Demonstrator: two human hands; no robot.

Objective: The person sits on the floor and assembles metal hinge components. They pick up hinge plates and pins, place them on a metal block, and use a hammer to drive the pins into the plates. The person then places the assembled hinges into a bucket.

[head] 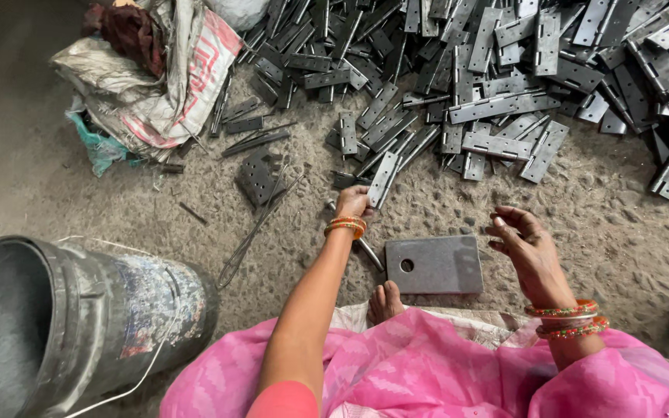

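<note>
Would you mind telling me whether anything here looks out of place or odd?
The bucket at lower left lies tipped on its side. Otherwise the hinges sit in a loose heap, and the left hand grips one.

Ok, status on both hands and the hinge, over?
Left hand gripping one metal hinge at the pile's edge. Right hand open, empty, beside the grey steel block. Nothing blocking.

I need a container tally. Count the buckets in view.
1: the grey bucket lies tilted at lower left, near the left hand. A dark object at the right edge is cut off, so I cannot tell.
</note>
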